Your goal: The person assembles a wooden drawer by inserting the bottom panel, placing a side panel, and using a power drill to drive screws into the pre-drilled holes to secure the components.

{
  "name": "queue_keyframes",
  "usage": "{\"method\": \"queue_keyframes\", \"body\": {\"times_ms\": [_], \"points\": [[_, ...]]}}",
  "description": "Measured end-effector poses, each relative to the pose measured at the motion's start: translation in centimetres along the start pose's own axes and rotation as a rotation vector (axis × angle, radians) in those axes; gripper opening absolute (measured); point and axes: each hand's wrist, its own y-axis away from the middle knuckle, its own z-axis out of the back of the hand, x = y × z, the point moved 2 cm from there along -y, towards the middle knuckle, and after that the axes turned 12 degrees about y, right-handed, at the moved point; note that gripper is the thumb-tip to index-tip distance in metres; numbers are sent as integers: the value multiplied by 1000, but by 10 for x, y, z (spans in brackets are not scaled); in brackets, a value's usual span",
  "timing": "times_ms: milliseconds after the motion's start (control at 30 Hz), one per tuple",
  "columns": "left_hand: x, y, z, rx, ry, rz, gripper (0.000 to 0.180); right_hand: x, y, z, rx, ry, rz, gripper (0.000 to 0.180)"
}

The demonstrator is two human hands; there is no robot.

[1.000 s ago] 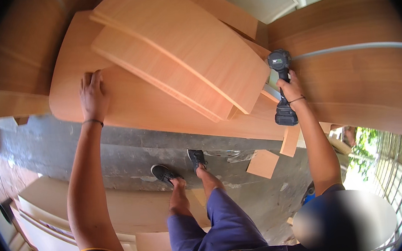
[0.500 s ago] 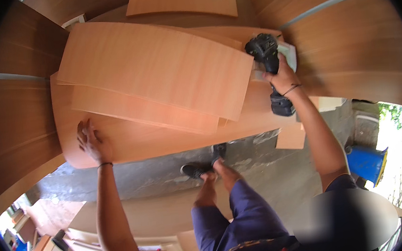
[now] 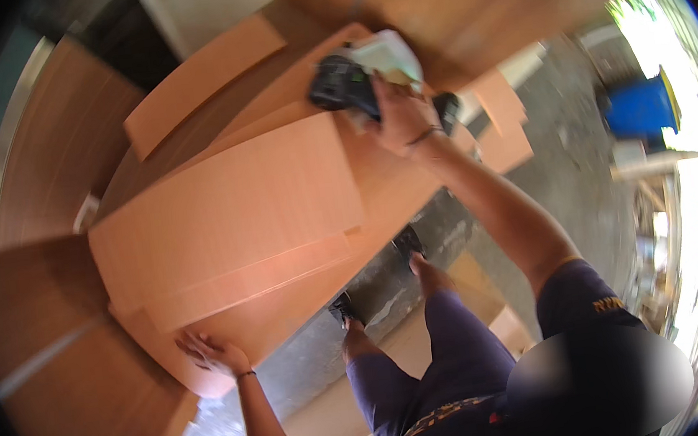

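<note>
My right hand [image 3: 407, 120] is closed around the grip of a black cordless drill [image 3: 340, 83], blurred by motion, at the far end of a large wood-coloured panel [image 3: 291, 314]. The battery end shows beyond my wrist. My left hand [image 3: 218, 355] lies open, fingers spread, on the panel's near left end. Between my hands rests a loose rectangular board [image 3: 226, 209], overlapping a narrower board [image 3: 246, 282] beneath it. A pale translucent container [image 3: 394, 52] stands just behind the drill.
Upright wooden panels [image 3: 48, 323] enclose the left side, with another large panel [image 3: 496, 2] at the back right. A loose strip of board [image 3: 201, 81] lies farther back. Small offcuts [image 3: 506, 144] sit right of the work panel, and a blue bin [image 3: 641, 108] stands farther right.
My view has turned, so the boards appear tilted the other way. My right hand still grips the drill, now near the pale container. My left hand remains on the panel's left end.
</note>
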Motion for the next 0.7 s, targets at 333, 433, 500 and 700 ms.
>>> {"method": "queue_keyframes", "body": {"times_ms": [333,433,500,700], "points": [[2,-2,1,43,-69,19,39,-27,134,56,-345,-291,-271,63],[4,-5,0,51,-90,17,40,-95,170,31,-462,-492,-531,51],[-8,-4,1,76,-51,13,41,-155,201,-18,-437,-848,-819,44],[-12,-6,-4,56,-10,-9,49,-290,219,-142,-173,-1794,-1389,61]]}}
